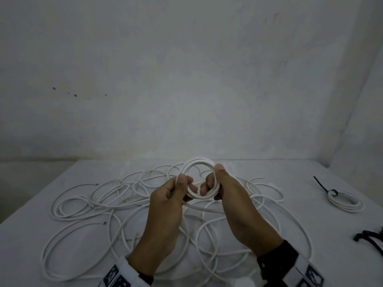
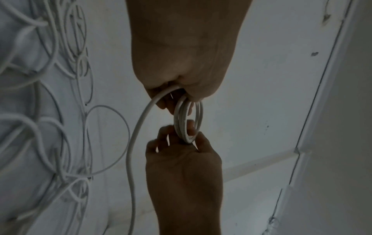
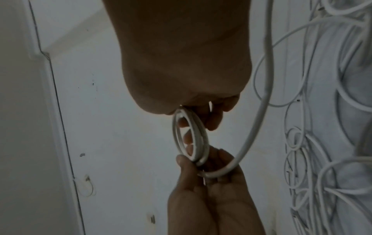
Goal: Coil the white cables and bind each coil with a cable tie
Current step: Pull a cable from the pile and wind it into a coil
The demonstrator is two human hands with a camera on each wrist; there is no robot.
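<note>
Both hands (image 1: 199, 191) pinch small coil (image 1: 199, 162); only head view shows tied coil (image 1: 345, 201).

Loose white cables (image 1: 116, 206) sprawl in overlapping loops across the middle and left of the desk (image 1: 294, 214), right under both raised hands. To the right lies a bare strip of desk, bounded farther right by a bound coil (image 1: 345, 201) and black cable ties (image 1: 371, 238) at the edge. The wall (image 1: 186, 79) closes off the far side.
</note>
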